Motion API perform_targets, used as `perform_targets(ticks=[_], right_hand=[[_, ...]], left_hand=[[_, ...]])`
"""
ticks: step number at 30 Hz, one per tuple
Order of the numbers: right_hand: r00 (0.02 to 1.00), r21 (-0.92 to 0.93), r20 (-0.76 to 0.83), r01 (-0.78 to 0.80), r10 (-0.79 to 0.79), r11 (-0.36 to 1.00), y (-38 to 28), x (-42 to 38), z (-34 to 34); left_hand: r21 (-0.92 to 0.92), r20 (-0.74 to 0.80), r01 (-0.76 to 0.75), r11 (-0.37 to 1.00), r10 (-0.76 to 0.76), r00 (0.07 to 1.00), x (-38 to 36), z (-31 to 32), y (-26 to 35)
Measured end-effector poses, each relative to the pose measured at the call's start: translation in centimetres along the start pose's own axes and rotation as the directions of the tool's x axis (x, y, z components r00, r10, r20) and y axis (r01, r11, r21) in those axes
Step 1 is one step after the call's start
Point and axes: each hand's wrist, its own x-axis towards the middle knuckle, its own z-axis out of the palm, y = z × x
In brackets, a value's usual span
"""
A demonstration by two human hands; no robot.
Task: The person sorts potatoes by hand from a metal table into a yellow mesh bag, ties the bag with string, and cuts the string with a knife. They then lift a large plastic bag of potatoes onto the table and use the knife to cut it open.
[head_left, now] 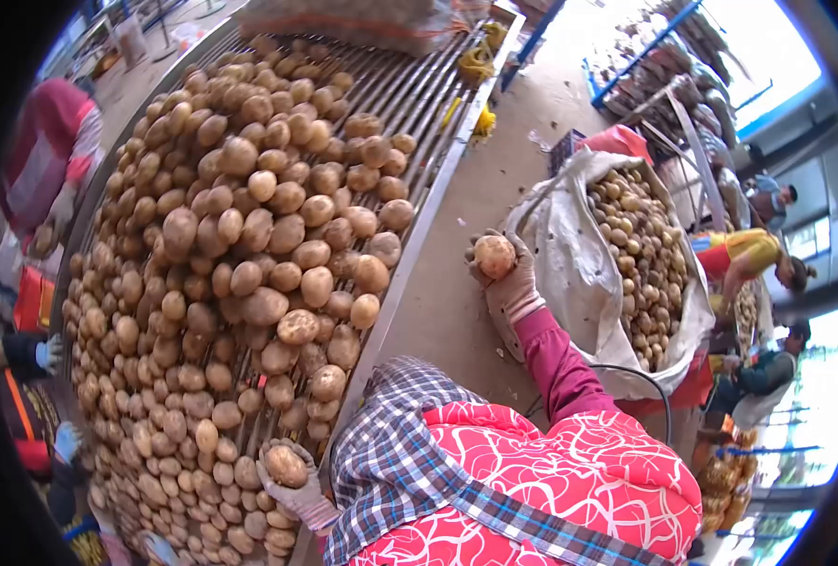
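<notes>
My left hand (298,492), in a grey glove, is closed around a brown potato (287,466) just above the near edge of the slatted table. Loose potatoes (240,156) are heaped over most of that table. Out to the right, my right hand (519,289), also gloved, grips another potato (494,256), pale and soil-marked. It is raised over the floor, beside a large white sack (570,274) full of smaller potatoes (634,255). Gloved fingers cover part of each held potato.
Metal slats (428,80) show at the table's far end, where a filled mesh bag (362,24) lies. Across the table are a person in maroon (51,151) and other workers' gloved hands (51,354). More people stand at the right. A dark cable (640,373) curves by the sack.
</notes>
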Motion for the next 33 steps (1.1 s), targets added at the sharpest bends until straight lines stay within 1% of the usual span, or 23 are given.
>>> perform_targets(ticks=[2, 3, 5, 7, 9, 11, 12, 13, 16, 18, 20, 21, 22, 23, 25, 26, 27, 28, 29, 30, 31, 32, 33], right_hand=[[0.941, 0.214, -0.284, 0.251, -0.185, 0.944, -4.2, -0.7, -9.3], [0.864, 0.257, -0.447, 0.370, -0.230, 0.893, -6.5, -2.1, -13.4], [0.573, 0.082, -0.729, 0.617, -0.375, 0.782, -11.3, -5.1, -17.7], [0.416, 0.064, -0.683, 0.853, -0.600, 0.519, -16.1, -8.1, -21.9], [0.557, 0.251, -0.482, 0.827, -0.676, 0.502, -18.7, -11.4, -23.2], [0.320, 0.075, -0.627, 0.933, -0.711, 0.353, -19.5, -11.4, -21.5], [0.341, 0.073, -0.583, 0.926, -0.738, 0.371, -19.2, -11.0, -21.5], [0.424, 0.116, -0.604, 0.885, -0.675, 0.452, -18.8, -10.0, -21.2], [0.685, 0.221, -0.499, 0.693, -0.532, 0.686, -11.8, -6.1, -13.4], [0.860, 0.251, -0.302, 0.488, -0.411, 0.836, -6.8, -3.7, -7.3], [0.953, 0.037, 0.022, 0.303, -0.304, 0.952, -1.4, -2.2, 0.1], [0.977, 0.034, 0.085, 0.192, -0.194, 0.981, 1.6, -2.5, 4.3], [0.959, -0.183, 0.267, 0.147, -0.095, 0.972, 5.0, -3.2, 8.6], [0.892, -0.372, 0.450, 0.145, 0.041, 0.917, 8.5, -4.5, 11.9], [0.731, -0.675, 0.538, 0.075, 0.420, 0.734, 14.6, -7.2, 15.9], [0.625, -0.762, 0.575, 0.173, 0.528, 0.625, 17.0, -9.1, 17.4], [0.517, -0.769, 0.621, 0.253, 0.590, 0.588, 19.4, -10.5, 17.8], [0.442, -0.749, 0.661, 0.331, 0.607, 0.574, 21.6, -11.4, 18.0], [0.381, -0.727, 0.686, 0.404, 0.620, 0.556, 24.0, -11.6, 18.0], [0.356, -0.685, 0.722, 0.487, 0.594, 0.542, 26.2, -11.9, 17.7], [0.332, -0.637, 0.757, 0.564, 0.562, 0.525, 27.9, -12.3, 17.5], [0.409, -0.738, 0.674, 0.410, 0.615, 0.536, 29.1, -12.8, 17.3], [0.427, -0.748, 0.663, 0.327, 0.615, 0.578, 29.8, -12.9, 17.3]], left_hand=[[0.078, -0.018, 0.047, 0.996, -0.046, 0.999, 1.1, 0.3, 1.3], [0.139, 0.005, 0.075, 0.987, -0.077, 0.997, 2.1, 0.0, 2.3], [0.230, 0.048, 0.075, 0.970, -0.088, 0.995, 2.2, 1.2, 4.4], [0.289, 0.096, 0.043, 0.956, -0.074, 0.993, 2.5, 3.7, 5.8], [0.313, 0.070, 0.086, 0.946, -0.114, 0.991, 3.6, 4.7, 3.8], [0.337, 0.043, 0.143, 0.931, -0.167, 0.985, 3.6, 4.2, 2.2], [0.343, 0.035, 0.159, 0.926, -0.182, 0.983, 3.5, 4.4, 1.7], [0.345, 0.029, 0.166, 0.924, -0.187, 0.982, 3.3, 4.6, 1.4], [0.317, 0.026, 0.178, 0.931, -0.197, 0.980, 2.6, 5.2, 1.1], [0.304, 0.031, 0.176, 0.936, -0.195, 0.980, 2.1, 5.6, 0.9], [0.275, 0.059, 0.173, 0.946, -0.196, 0.979, 1.1, 6.2, 1.3], [0.261, 0.084, 0.168, 0.951, -0.196, 0.977, 0.4, 6.6, 1.5], [0.262, 0.164, 0.140, 0.955, -0.187, 0.968, 0.2, 6.7, 1.8], [0.297, 0.193, 0.053, 0.954, -0.115, 0.974, -0.5, 6.9, 1.7], [0.303, 0.378, -0.115, 0.946, -0.008, 0.926, 0.3, 4.6, 2.3], [0.477, 0.522, -0.444, 0.759, 0.162, 0.837, -1.3, 5.2, 2.1], [0.583, 0.662, -0.682, 0.443, 0.229, 0.714, -2.8, 6.3, 0.8], [0.604, 0.731, -0.781, 0.160, 0.277, 0.623, -4.1, 6.8, 0.8], [0.595, 0.790, -0.794, -0.125, 0.276, 0.548, -4.4, 6.7, 0.9], [0.352, 0.677, -0.582, 0.733, 0.230, 0.700, -4.3, 5.8, 0.8], [0.376, 0.645, -0.596, 0.709, 0.262, 0.718, -4.9, 5.6, 0.4], [0.402, 0.611, -0.607, 0.685, 0.293, 0.735, -5.5, 5.4, 0.1], [0.223, 0.545, -0.441, 0.869, 0.264, 0.796, -6.6, 5.6, 0.1]])
